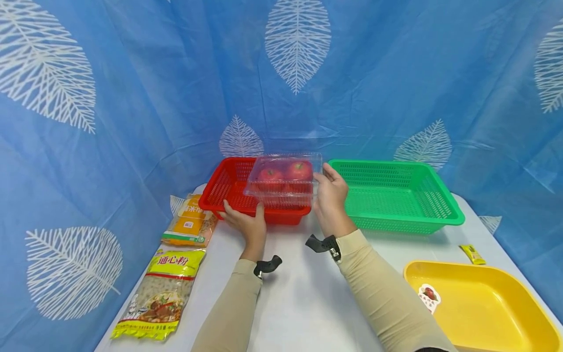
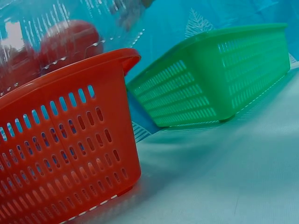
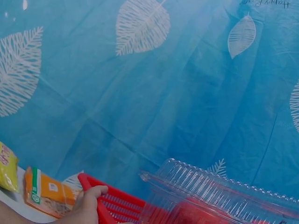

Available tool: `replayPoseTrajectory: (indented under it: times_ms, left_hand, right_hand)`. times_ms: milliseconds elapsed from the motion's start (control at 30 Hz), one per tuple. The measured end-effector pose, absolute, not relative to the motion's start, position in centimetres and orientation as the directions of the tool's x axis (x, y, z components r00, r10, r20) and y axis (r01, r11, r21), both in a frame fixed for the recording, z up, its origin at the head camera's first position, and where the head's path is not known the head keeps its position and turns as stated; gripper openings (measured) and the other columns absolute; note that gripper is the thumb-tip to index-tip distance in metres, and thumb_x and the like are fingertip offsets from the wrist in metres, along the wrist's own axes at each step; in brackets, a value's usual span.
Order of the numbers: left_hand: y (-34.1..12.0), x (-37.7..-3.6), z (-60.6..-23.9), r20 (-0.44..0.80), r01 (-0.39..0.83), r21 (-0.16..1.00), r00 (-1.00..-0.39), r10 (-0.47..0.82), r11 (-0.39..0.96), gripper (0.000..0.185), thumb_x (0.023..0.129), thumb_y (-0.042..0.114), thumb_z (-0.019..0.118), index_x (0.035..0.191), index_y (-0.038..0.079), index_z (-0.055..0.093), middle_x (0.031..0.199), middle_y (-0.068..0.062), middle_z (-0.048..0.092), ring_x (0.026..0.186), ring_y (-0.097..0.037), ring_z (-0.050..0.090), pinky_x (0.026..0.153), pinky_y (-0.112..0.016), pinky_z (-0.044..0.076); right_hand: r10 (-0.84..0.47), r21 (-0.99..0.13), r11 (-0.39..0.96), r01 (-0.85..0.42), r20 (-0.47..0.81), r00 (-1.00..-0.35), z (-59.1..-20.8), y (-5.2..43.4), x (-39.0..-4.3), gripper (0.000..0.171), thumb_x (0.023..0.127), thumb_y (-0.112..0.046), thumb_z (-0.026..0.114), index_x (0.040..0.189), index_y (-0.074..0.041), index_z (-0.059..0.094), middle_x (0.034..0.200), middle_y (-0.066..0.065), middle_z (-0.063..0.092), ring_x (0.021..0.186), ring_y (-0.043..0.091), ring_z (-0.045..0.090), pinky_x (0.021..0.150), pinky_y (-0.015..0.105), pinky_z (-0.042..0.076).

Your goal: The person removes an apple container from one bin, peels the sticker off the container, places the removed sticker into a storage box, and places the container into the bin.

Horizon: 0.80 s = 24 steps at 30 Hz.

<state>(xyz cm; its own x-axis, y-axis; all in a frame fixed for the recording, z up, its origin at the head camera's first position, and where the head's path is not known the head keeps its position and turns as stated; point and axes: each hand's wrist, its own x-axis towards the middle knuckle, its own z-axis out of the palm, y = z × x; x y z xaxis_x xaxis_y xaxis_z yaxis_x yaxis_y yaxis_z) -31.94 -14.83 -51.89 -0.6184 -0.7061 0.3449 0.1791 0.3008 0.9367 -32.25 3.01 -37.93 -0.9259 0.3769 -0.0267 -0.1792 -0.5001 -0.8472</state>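
Note:
A clear plastic clamshell box [image 1: 283,181] with two red apples inside hangs over the red mesh basket [image 1: 228,193]. My right hand [image 1: 327,188] grips the box's right end, fingers curled round its edge. My left hand [image 1: 244,215] holds the front rim of the red basket, thumb up near the box's lower edge. The right wrist view shows the box [image 3: 219,196], with the left hand [image 3: 88,205] curled over the red basket's rim [image 3: 117,203]. In the left wrist view the red basket [image 2: 60,154] fills the left, with the box [image 2: 46,42] above it.
A green mesh basket [image 1: 396,195] stands right of the red one, also seen as the green basket [image 2: 219,79]. A yellow tray [image 1: 479,303] with a fruit sticker sits front right, a small yellow sachet [image 1: 472,254] behind it. A macaroni pack [image 1: 162,293] and an orange pack [image 1: 189,222] lie left.

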Motion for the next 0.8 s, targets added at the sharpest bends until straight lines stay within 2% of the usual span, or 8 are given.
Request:
replayPoseTrajectory:
  times_ms: [233, 433, 800]
  left_hand:
    - [-14.7, -31.9, -51.7, 0.327, 0.164, 0.943, -0.622, -0.712, 0.290, 0.105, 0.090, 0.027, 0.083, 0.166, 0.014, 0.012, 0.172, -0.015, -0.007, 0.156, -0.033, -0.003, 0.123, -0.061, 0.014]
    - [-14.8, -32.0, -51.7, 0.340, 0.171, 0.939, -0.612, -0.715, 0.300, 0.105, 0.090, 0.027, 0.084, 0.165, 0.011, 0.012, 0.172, -0.015, -0.005, 0.156, -0.033, -0.001, 0.122, -0.061, 0.017]
    - [-14.7, -32.0, -51.7, 0.347, 0.175, 0.936, -0.602, -0.719, 0.304, 0.105, 0.088, 0.025, 0.084, 0.165, 0.010, 0.013, 0.172, -0.017, -0.005, 0.156, -0.034, -0.001, 0.123, -0.060, 0.015]
  right_hand:
    - [0.377, -0.836, -0.511, -0.201, -0.008, -0.926, -37.8, 2.2, -32.9, 0.053, 0.093, 0.013, 0.066, 0.146, 0.005, 0.058, 0.152, 0.017, 0.052, 0.141, 0.021, 0.048, 0.106, 0.024, 0.045]
    - [0.371, -0.837, -0.509, -0.202, -0.001, -0.929, -37.9, 1.7, -33.2, 0.052, 0.094, 0.012, 0.066, 0.145, 0.004, 0.059, 0.151, 0.017, 0.053, 0.140, 0.022, 0.049, 0.105, 0.025, 0.046]
    - [0.372, -0.824, -0.524, -0.214, 0.005, -0.928, -38.5, 0.9, -33.8, 0.053, 0.094, 0.013, 0.065, 0.146, 0.009, 0.056, 0.150, 0.018, 0.053, 0.139, 0.023, 0.049, 0.105, 0.025, 0.047]
